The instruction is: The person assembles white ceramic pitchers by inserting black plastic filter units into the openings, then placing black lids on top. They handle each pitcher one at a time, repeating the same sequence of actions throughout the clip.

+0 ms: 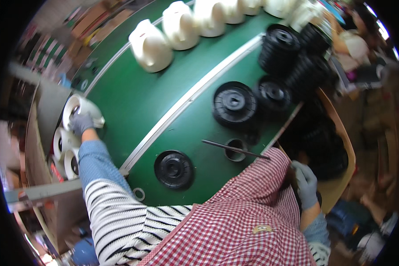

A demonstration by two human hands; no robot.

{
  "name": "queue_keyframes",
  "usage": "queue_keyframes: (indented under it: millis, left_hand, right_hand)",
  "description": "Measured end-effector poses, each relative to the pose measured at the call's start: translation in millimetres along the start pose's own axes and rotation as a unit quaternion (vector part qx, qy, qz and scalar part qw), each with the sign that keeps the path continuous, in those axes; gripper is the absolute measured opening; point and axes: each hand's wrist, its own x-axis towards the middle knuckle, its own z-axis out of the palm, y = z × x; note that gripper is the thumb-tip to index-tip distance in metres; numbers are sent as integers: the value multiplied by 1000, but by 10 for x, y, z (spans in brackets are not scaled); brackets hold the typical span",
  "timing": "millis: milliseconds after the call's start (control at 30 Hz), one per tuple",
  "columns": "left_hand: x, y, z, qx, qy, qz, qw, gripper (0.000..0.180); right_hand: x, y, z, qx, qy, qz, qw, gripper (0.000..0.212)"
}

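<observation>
At the far left, my gloved left hand (81,123) grips the rim of a white plastic housing (93,112) with a round opening, its fingers partly inside. Two more white housings (66,142) lie just beside it, nearer to me. My right hand (305,184), in a grey glove, hangs beside my checked apron next to a cardboard box (349,155). Its fingers are loosely extended and nothing shows in them. Between my arms, a black ribbed disc (174,170) lies on the green table (199,153). A dark rod (235,148) rests across a short grey cup (236,155).
White housings (150,46) stand in a row along the far side. A metal strip (195,95) crosses the table. Stacked black discs (279,48) and a large black disc (235,104) are at right. A small ring (138,193) lies near my left sleeve. Another person's arm (339,42) is at far right.
</observation>
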Motion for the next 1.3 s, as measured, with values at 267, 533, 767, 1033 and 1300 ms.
queue_keyframes:
  millis: [267, 533, 767, 1033, 1300]
  left_hand:
    - [-1428, 950, -1135, -346, 60, 309, 884, 33]
    - [-3583, 1245, -3219, -550, -44, 617, 561, 38]
    - [-4594, 1292, -3133, -620, -150, 644, 422, 57]
    - [-5164, 1572, -1884, -590, -782, 173, 102, 45]
    - [-5549, 1584, -1584, -650, -715, 251, 56, 54]
  right_hand:
    - [451, -1326, 426, -6, -92, -220, 971, 40]
    - [452, -2144, 409, 146, -188, -94, 967, 77]
    - [-148, -1369, -261, 180, -74, 17, 981, 46]
    - [-328, -1677, -712, 161, -150, -11, 975, 59]
    - [-24, -1558, -210, 259, -268, 51, 926, 69]
